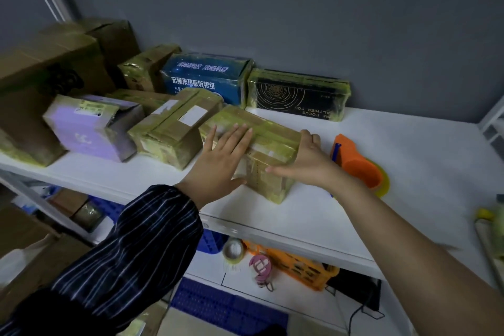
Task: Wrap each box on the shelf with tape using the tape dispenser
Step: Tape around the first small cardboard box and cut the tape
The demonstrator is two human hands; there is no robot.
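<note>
A brown cardboard box (pixel 268 142) covered in yellowish tape lies near the front of the white shelf (pixel 409 150). My left hand (pixel 222 157) lies flat on its top with fingers straight and spread. My right hand (pixel 306 157) grips the box's right end, fingers round the far corner and thumb along the near side. The orange tape dispenser (pixel 357 165) with a yellow tape roll lies on the shelf just right of my right hand, held by neither hand.
More taped boxes stand left and behind: a brown one (pixel 177 128), a purple one (pixel 92 128), a blue one (pixel 204 76), a black one (pixel 297 95) and a big carton (pixel 41 90). Below the shelf lie a tape roll (pixel 233 249) and an orange basket (pixel 300 267).
</note>
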